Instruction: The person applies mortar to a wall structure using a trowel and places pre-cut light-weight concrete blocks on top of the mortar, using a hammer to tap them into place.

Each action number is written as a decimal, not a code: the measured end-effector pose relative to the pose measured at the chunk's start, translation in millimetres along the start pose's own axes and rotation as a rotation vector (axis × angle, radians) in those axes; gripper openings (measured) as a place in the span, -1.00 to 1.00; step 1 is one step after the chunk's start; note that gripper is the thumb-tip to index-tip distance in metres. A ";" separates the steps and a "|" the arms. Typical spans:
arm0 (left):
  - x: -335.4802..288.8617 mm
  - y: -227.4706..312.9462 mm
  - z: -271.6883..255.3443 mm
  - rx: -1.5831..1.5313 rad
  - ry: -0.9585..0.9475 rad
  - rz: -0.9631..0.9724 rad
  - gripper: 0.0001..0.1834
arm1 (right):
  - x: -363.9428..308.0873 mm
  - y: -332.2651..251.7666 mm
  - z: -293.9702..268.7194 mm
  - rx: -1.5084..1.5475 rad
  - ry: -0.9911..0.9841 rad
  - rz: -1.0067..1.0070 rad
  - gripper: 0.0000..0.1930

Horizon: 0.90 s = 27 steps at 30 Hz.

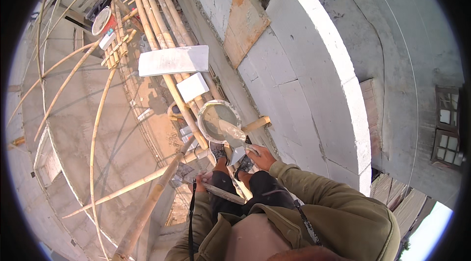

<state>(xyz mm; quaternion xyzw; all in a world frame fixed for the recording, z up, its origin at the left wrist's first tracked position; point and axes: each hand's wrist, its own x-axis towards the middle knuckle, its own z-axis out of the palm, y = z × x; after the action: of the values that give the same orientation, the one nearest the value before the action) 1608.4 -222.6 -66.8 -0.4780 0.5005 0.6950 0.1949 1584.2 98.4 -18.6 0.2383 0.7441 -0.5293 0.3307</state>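
Observation:
My right hand (261, 157) is closed round the handle of a trowel (232, 132). The trowel's mortar-smeared blade lies over the mouth of a round bucket (201, 114), touching or just above the grey mortar (217, 116) inside. Lower and to the left, my left hand (200, 182) grips a long narrow board (223, 193), seen nearly edge-on and dirty with mortar. Part of that hand's fingers is hidden. The bucket stands on bamboo poles just beyond my feet.
A pale block (192, 86) and a longer white slab (173, 59) lie across the bamboo poles (156, 20). On the right rises a grey block wall (299, 79) with a white top edge. A bamboo rail (140, 180) crosses at left, with a drop beyond. A red bucket (102, 21) stands farther off.

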 end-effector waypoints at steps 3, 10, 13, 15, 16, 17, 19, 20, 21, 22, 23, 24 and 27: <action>-18.2 112.6 18.4 -0.019 -0.033 0.137 -0.70 | -92.1 -77.6 -60.0 0.118 0.081 -0.189 -0.56; -52.8 288.0 10.5 0.321 0.074 0.519 -0.80 | -236.5 -217.1 -149.9 0.608 0.205 -0.229 -0.62; -51.2 304.1 -27.1 0.592 0.137 0.605 -0.73 | -249.3 -253.2 -181.9 0.635 0.323 -0.270 -0.57; -61.0 287.0 -44.9 0.765 0.109 0.567 -0.74 | -249.4 -275.9 -204.5 0.433 0.439 -0.328 -0.59; -68.3 275.9 -57.3 0.853 0.103 0.543 -0.75 | -247.6 -287.7 -213.0 0.275 0.517 -0.340 -0.60; -75.0 259.7 -67.8 0.914 0.100 0.513 -0.74 | -245.8 -301.1 -219.8 0.101 0.613 -0.323 -0.62; -77.6 221.5 -105.0 1.048 0.086 0.469 -0.71 | -212.5 -304.1 -241.3 -0.296 0.846 -0.435 -0.64; -73.0 201.5 -116.0 1.119 0.060 0.454 -0.68 | -186.7 -293.6 -260.3 -0.532 0.992 -0.557 -0.64; -91.5 180.9 -107.8 1.151 0.014 0.357 -0.66 | -175.7 -293.6 -271.3 -0.544 0.997 -0.485 -0.65; -120.6 170.8 -100.6 1.180 -0.019 0.265 -0.64 | -164.3 -298.2 -276.5 -0.549 0.996 -0.425 -0.65; -125.2 156.3 -116.5 1.234 -0.010 0.219 -0.64 | -150.9 -313.4 -275.8 -0.541 0.985 -0.389 -0.65; -123.7 136.8 -137.9 1.289 -0.017 0.172 -0.63 | -136.7 -325.2 -277.6 -0.568 0.987 -0.369 -0.65; -111.1 80.6 -188.8 1.398 -0.036 0.042 -0.63 | -104.4 -346.1 -288.7 -0.642 0.984 -0.332 -0.64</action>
<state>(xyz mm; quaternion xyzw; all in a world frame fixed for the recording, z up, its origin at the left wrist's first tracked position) 1688.5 -400.2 61.8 -0.2193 0.8362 0.2214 0.4512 1340.7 258.0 341.0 0.2243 0.9592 -0.1507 -0.0835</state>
